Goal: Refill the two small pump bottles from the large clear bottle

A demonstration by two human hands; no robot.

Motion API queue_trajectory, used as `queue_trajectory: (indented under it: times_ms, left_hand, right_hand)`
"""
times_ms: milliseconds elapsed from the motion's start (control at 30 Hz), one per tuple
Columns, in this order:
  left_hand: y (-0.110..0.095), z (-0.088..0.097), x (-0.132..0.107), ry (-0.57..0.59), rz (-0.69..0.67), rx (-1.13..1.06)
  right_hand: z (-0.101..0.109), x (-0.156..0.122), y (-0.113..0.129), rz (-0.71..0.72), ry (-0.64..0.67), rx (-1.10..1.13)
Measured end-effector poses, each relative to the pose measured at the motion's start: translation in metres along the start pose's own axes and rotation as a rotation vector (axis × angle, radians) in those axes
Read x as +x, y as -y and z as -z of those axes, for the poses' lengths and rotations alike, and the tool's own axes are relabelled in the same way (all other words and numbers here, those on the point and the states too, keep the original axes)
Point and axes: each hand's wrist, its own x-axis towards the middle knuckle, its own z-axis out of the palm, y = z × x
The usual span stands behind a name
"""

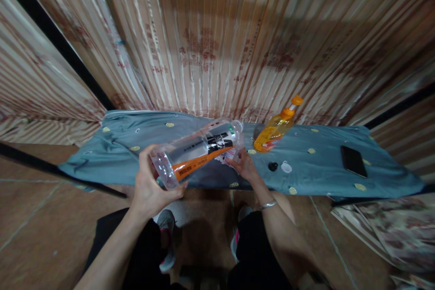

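head view: clear bottle held tilted in two hands above a cloth-covered table

one clear bottle (199, 154), with a label of orange, black and white, is held slantwise over the near part of a blue-green patterned cloth (319, 167). its base is turned toward the left, its narrower neck end raised toward the right. the base is gripped by the left hand (149, 190), with thumb and fingers wrapped round it. by the right hand (245, 165), under the neck end, a crumpled pink-and-white piece (228, 155) appears to be pinched against the bottle's underside; whether it is paper or cloth cannot be told.

the handling is judged to be partway through: the bottle is lifted and secured at the base, but it has not been set down, and the crumpled piece has not been let go. how much of the surface has been dealt with cannot be seen.

to the right, a bottle of orange liquid (272, 135) with an orange top is left untouched on the cloth. near it, a small black object (273, 166) and a white round piece (286, 166) are laid side by side. farther right, a dark flat device (353, 161) is placed, untouched.
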Motion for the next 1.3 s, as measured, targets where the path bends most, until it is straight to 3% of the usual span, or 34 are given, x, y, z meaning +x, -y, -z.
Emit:
queue_trajectory:
  times_ms: [833, 1067, 1300]
  left_hand:
    - [-0.0001, -0.0023, -0.0011, -0.007, 0.025, 0.029]
    - [0.0018, -0.0020, -0.0011, 0.050, 0.036, 0.013]
    - [0.0070, -0.0071, -0.0072, 0.035, 0.126, 0.006]
  right_hand:
    - [-0.0012, 0.0013, -0.0038, 0.024, -0.010, -0.024]
    - [0.0003, 0.0008, -0.0012, 0.005, -0.012, -0.019]
    - [0.0001, -0.0009, 0.0003, 0.010, -0.015, 0.037]
